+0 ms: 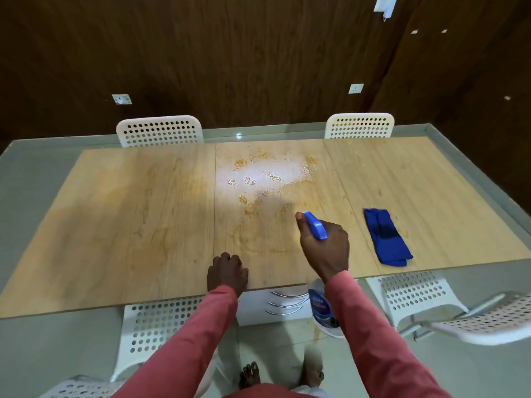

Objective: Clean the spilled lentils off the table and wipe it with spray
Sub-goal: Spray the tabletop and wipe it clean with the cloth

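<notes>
— What's going on at the long pale wood-grain table [143, 214]?

— The person leans over its near edge. The right hand [324, 248] is wrapped around the neck of a clear plastic spray bottle with a blue trigger head [314, 225], forefinger laid along the front of the head. The bottle's body hangs down behind the wrist, below the table edge.

— And the other hand?

— The left hand [227, 270] grips nothing. It rests knuckles-up on the near edge, fingers curled loosely, bracing, I'd say.

— Where are the spilled lentils?

— The small orange lentils [270, 176] lie scattered straight ahead of the right hand, farther across the table, in loose clumps around a bright glare. A faint orange smear runs from them back toward both hands. The nozzle points that way, so the right hand is plainly the nearer one.

— Anything to wipe with?

— A folded blue cloth [386, 237] lies just to the right of the spraying hand, its long axis running away from the person, leaning slightly left at the far end. The right hand is close beside it; the left would have to cross over. My guess is that grains still need gathering before wiping does much good.
</notes>
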